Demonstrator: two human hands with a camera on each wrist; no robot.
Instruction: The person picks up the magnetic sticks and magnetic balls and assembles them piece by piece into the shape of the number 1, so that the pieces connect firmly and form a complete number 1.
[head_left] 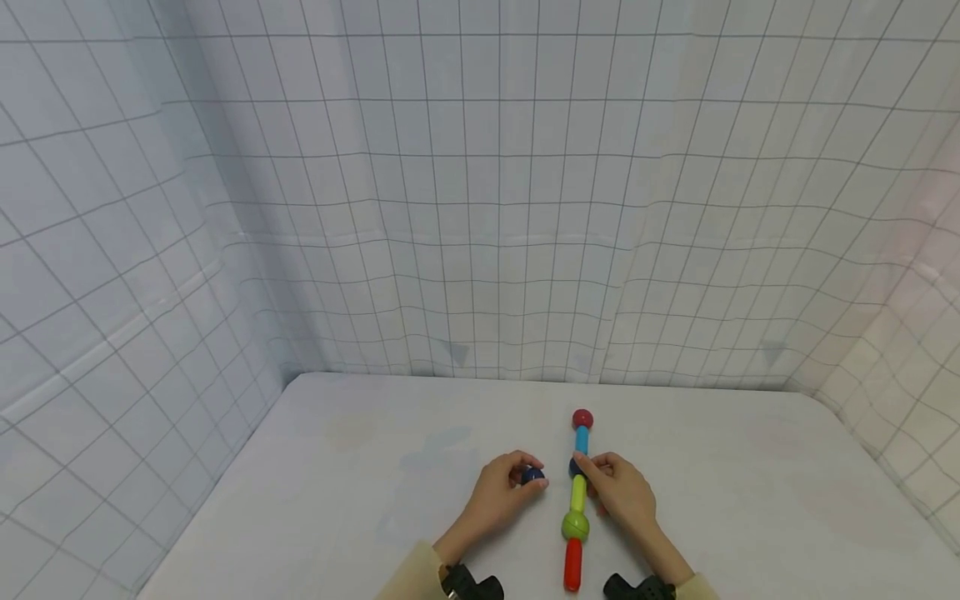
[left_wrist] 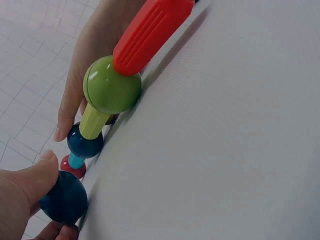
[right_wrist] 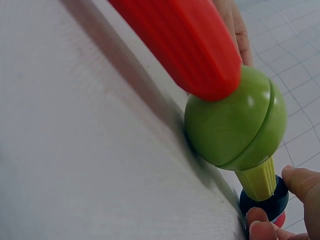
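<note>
My left hand holds a loose dark blue ball between thumb and fingers, just left of a straight row of joined toy balls and rods. My right hand pinches the dark blue ball within that row. Beyond this ball come a light blue rod and a red ball at the far end. On the near side follow a yellow-green rod, a green ball with a seam, and a ridged red rod. The loose ball stands apart from the row.
The row lies on a white table. White grid-patterned curtains hang behind and at both sides. A small reddish bit shows beneath the right hand's fingers; I cannot tell what it is.
</note>
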